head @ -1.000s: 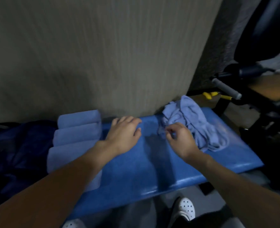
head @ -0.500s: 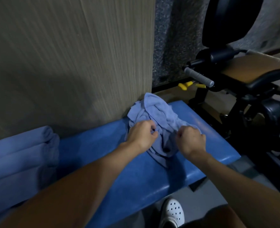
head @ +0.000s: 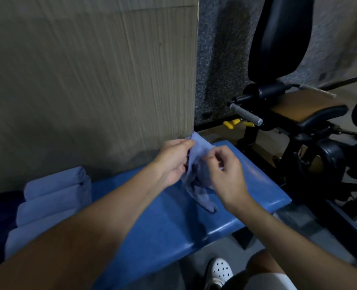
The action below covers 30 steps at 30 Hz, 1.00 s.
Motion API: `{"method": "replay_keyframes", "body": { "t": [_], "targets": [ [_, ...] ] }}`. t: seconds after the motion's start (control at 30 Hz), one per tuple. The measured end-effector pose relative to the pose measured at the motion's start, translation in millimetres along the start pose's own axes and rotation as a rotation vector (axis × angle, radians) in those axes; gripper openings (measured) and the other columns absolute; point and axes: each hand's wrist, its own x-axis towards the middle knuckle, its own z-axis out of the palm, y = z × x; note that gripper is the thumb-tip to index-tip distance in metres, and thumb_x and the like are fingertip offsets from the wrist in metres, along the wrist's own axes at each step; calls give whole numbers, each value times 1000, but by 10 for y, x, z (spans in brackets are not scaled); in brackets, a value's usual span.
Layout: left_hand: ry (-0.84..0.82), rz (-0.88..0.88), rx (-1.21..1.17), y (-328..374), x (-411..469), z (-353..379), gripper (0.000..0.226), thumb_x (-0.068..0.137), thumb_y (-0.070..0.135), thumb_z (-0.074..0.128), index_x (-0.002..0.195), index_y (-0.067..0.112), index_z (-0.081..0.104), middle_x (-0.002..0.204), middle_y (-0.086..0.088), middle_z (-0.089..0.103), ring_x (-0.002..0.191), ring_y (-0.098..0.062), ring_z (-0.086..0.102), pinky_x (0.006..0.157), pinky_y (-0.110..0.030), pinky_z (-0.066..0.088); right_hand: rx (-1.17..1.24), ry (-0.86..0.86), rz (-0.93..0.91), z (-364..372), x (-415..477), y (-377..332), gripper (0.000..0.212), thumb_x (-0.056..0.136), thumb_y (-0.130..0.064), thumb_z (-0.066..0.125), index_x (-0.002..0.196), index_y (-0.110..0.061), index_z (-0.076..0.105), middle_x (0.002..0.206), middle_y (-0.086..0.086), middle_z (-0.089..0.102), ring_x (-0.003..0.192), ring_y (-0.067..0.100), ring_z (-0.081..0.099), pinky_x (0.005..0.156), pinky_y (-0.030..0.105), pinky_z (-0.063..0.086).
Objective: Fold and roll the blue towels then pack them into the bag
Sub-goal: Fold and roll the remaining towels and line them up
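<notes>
Head view: left hand (head: 171, 164) and right hand (head: 225, 174) pinch the crumpled towel (head: 200, 185) over the bench (head: 152, 222), probably seeking corners. Rolled towels (head: 54, 195) sit at nine o'clock.

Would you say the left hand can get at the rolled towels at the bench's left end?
Probably yes: only bare bench lies between the left hand and the rolled towels, nothing blocking. It grips the crumpled towel, though, so it would likely have to let go first.
</notes>
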Motion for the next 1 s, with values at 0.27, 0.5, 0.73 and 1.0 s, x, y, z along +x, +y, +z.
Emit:
{"method": "replay_keyframes", "body": {
  "t": [0.27, 0.5, 0.73, 1.0],
  "targets": [
    [-61, 266, 36, 575, -667, -272, 20, 102, 8, 40, 107, -3, 56, 93, -22, 62, 83, -29, 61, 71, -38, 50, -121, 48, 497, -188, -172, 63, 11, 91, -14, 49, 84, -9, 43, 74, 6, 45, 62, 19, 40, 52, 31, 31],
    [-121, 53, -141, 620, -1058, -620, 28, 94, 19, 36, 112, 1, 48, 111, -23, 52, 104, -30, 55, 101, -41, 44, 495, -246, 1142, -197, -499, -147, 40, 97, -44, 46, 85, -7, 52, 75, 11, 56, 72, 26, 53, 68, 35, 46],
    [99, 16, 53, 376, -1131, -1124, 20, 89, -4, 50, 79, -3, 68, 81, -18, 65, 65, -20, 65, 61, -27, 56, 615, -353, 1017, -74, -597, -167, 33, 96, -2, 45, 71, -4, 65, 59, 7, 66, 60, 19, 63, 55, 30, 50],
    [52, -371, 34, 244, -1183, -1587, 27, 89, 26, 57, 88, 1, 66, 89, -17, 67, 82, -25, 63, 78, -33, 50, 625, -298, 926, -220, -409, -274, 25, 96, -17, 55, 109, 0, 66, 103, 14, 72, 93, 27, 68, 72, 36, 55]
  ]
}}
